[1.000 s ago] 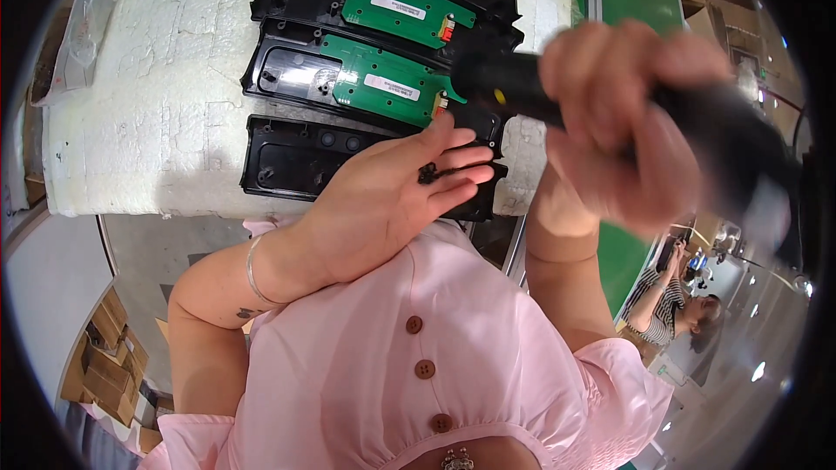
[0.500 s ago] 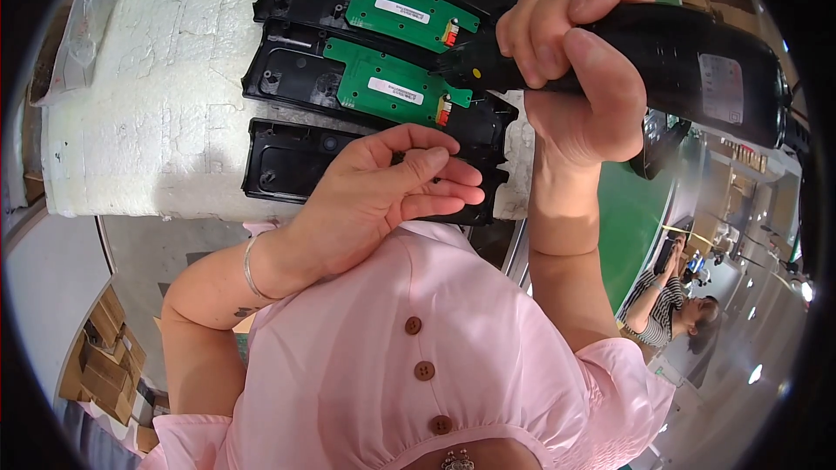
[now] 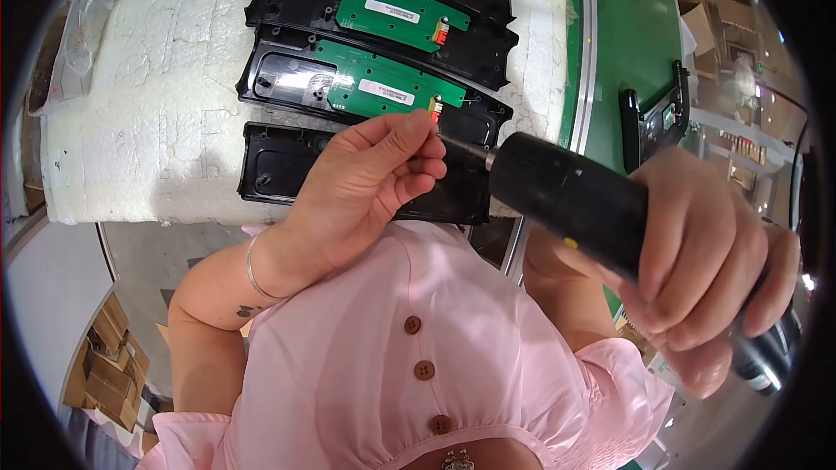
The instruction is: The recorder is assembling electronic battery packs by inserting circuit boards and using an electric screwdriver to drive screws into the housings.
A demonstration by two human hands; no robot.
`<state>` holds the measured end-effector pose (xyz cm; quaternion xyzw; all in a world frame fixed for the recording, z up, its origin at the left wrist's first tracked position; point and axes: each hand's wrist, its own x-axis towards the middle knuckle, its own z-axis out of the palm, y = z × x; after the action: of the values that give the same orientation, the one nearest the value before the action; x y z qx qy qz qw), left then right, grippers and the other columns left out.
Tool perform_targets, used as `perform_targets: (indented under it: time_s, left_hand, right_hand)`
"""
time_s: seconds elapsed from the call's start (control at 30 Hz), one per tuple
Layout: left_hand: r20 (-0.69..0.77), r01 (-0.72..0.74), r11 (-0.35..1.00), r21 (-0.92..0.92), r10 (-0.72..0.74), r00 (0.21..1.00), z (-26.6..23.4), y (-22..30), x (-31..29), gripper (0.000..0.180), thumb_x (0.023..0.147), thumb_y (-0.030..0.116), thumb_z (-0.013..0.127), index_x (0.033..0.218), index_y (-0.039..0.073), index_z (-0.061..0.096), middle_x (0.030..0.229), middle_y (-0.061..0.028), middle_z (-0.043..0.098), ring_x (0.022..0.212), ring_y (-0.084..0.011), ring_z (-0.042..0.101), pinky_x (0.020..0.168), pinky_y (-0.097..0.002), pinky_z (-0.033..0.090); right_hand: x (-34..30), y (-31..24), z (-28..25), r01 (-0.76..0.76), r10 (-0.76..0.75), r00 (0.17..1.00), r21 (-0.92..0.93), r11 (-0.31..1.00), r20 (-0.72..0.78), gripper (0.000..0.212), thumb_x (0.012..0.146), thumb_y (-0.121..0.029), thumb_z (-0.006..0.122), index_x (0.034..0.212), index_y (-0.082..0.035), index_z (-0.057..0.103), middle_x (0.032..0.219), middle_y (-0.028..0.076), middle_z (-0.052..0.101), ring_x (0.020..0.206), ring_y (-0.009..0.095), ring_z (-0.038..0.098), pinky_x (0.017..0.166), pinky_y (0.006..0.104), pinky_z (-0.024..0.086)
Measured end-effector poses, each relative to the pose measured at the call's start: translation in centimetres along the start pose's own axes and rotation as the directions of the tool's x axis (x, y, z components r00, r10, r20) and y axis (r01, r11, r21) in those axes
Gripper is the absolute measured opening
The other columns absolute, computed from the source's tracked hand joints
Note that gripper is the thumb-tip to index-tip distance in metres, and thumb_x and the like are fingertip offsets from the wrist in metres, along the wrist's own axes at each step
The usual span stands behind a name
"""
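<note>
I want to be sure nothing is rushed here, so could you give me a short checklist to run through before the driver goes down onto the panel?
1. Right hand grips the black electric screwdriver firmly: ok.
2. Left hand fingertips pinch at the driver's bit: ok.
3. A screw is seated on the bit: cannot tell, the fingers hide it.
4. Bottom black panel lies flat on the white foam pad: ok.
5. That panel carries a green circuit board like the three panels above it: not ok, none is visible on it.
6. Bit is lined up over a screw hole: not ok, the driver lies almost level, above the panels.
</note>
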<state>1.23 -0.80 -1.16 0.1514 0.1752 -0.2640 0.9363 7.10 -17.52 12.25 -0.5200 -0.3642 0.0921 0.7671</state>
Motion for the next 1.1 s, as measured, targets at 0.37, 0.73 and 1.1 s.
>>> perform_targets:
  time_s: [0.37, 0.73, 1.1]
  left_hand:
    - [0.048, 0.062, 0.997, -0.056, -0.059, 0.997, 0.6, -1.3, -0.4, 0.024, 0.087, 0.024, 0.054, 0.099, 0.004, 0.056, 0.088, -0.0045, 0.059, 0.081, -0.0119, 0.057, 0.074, -0.0218, 0.047]
    - [0.031, 0.213, 0.962, 0.169, -0.221, 0.975, 0.2, -0.8, -1.5, 0.032, 0.091, 0.013, 0.041, 0.117, -0.006, 0.043, 0.108, -0.0193, 0.054, 0.101, -0.0252, 0.055, 0.089, -0.0306, 0.046]
    - [0.056, 0.217, 0.951, 0.218, -0.234, 0.971, 0.4, -0.4, -1.6, 0.023, 0.092, 0.021, 0.043, 0.099, 0.000, 0.050, 0.090, -0.0143, 0.060, 0.083, -0.0188, 0.061, 0.067, -0.0232, 0.049]
  right_hand:
    - [-0.9, 1.7, 0.1, 0.032, -0.016, 0.988, -0.101, 0.994, 0.157, 0.027, 0.067, -0.012, 0.066, 0.085, -0.012, 0.047, 0.055, -0.006, 0.055, 0.047, 0.003, 0.052, 0.051, 0.0149, 0.043]
    - [-2.0, 7.1, -0.3, -0.028, 0.011, 0.991, -0.130, 0.991, -0.132, 0.028, 0.069, -0.013, 0.046, 0.096, -0.006, 0.042, 0.057, 0.000, 0.042, 0.047, 0.011, 0.039, 0.053, 0.0284, 0.035]
    - [-1.2, 7.1, 0.9, -0.115, 0.088, 0.988, -0.234, 0.965, -0.124, 0.024, 0.067, -0.012, 0.050, 0.086, -0.007, 0.037, 0.057, 0.001, 0.041, 0.046, 0.011, 0.037, 0.052, 0.0292, 0.035]
